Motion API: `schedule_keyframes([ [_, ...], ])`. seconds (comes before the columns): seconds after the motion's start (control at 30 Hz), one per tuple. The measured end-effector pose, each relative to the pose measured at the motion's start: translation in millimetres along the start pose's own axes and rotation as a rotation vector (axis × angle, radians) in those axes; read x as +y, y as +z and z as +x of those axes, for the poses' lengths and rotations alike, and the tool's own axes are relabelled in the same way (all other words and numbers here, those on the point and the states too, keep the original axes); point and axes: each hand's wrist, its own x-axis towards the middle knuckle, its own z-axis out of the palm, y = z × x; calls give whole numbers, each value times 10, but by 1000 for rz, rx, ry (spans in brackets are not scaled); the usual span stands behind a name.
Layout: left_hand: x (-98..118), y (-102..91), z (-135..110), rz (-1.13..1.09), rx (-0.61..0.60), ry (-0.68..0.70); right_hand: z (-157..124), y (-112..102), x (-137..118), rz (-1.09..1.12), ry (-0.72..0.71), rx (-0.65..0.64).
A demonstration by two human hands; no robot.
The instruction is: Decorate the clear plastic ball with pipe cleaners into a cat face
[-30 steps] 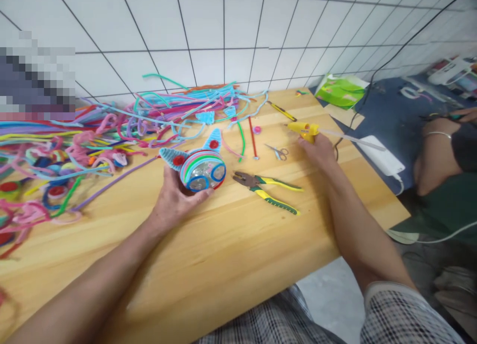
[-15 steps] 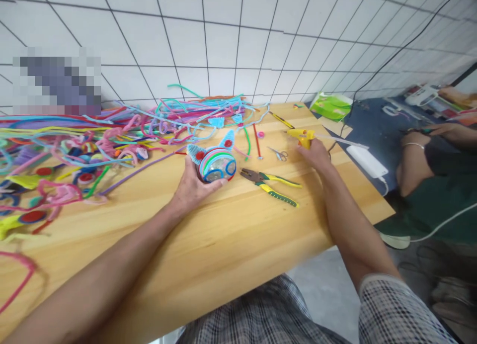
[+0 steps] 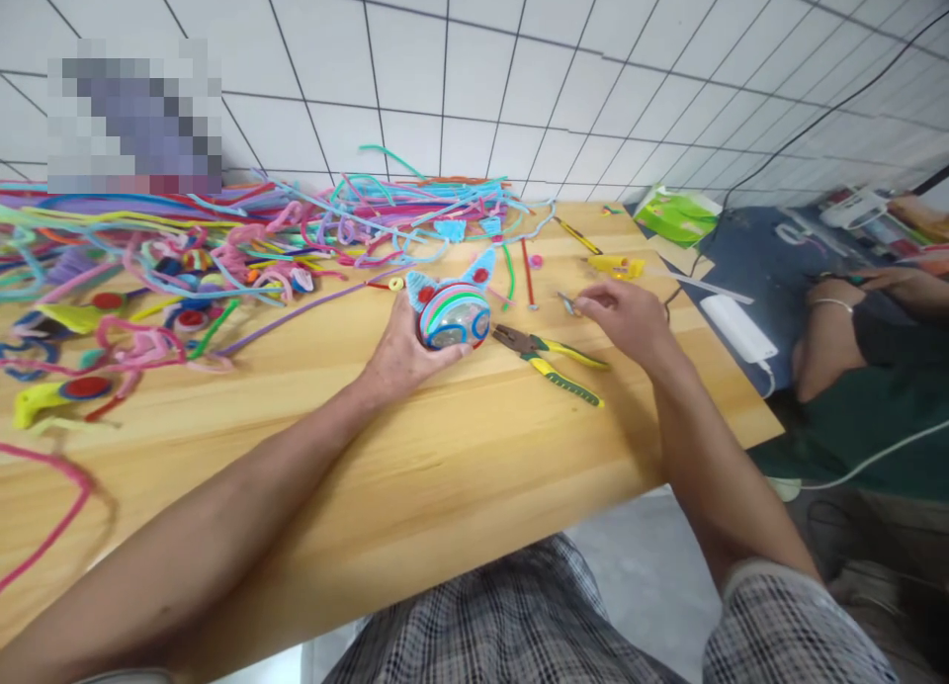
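Observation:
My left hand (image 3: 404, 353) is wrapped round a clear ball-shaped craft piece (image 3: 452, 318) bound with striped pipe cleaners. It has two blue ears with red dots and blue rings on its front. My right hand (image 3: 619, 318) has its fingers pinched on the handles of small scissors (image 3: 567, 304), which it mostly covers. Just behind that hand, a yellow glue gun (image 3: 619, 266) lies on the table. Between my hands rest open pliers (image 3: 545, 358) with yellow-green handles.
A tangle of coloured pipe cleaners (image 3: 244, 239) covers the left and back of the wooden table (image 3: 415, 486). A yellow cutter (image 3: 576, 235), a green packet (image 3: 678, 214) and a white power strip (image 3: 737, 328) lie to the right. Another person's arm (image 3: 830, 328) is at far right.
My right hand has let go of the glue gun, leaving it on the table, and has moved left and nearer onto the scissors. My left hand still holds the craft piece. The view has shifted slightly.

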Motion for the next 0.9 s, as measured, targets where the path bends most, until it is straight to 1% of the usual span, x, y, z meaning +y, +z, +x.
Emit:
schedule_keyframes([
  [0.03, -7, -3, 3, -15, -6, -10, 98, 47, -108, 25, -27, -24],
  [0.1, -14, -8, 8, -40, -11, -25, 330, 151, -312, 14, -32, -48],
  [0.2, -12, -10, 14, -54, -15, -26, 678, 310, -572, -115, 11, -86],
  [0.3, -13, -6, 21, -76, -23, -13, 926, 457, -772, -279, 31, -168],
  [0.43, -30, 9, 26, -93, -31, 3, 1072, 627, -914, -414, 80, -240],
  [0.6, -14, 36, 40, -101, -28, 27, 1102, 757, -904, -427, 85, -265],
  [0.7, 18, 48, 50, -107, -22, 33, 1080, 755, -843, -361, 94, -221],
  [0.77, 30, 49, 52, -107, -23, 26, 1054, 740, -781, -245, 80, -136],
  [0.9, 13, 39, 52, -98, -22, 13, 1021, 764, -606, 181, -5, 71],
])
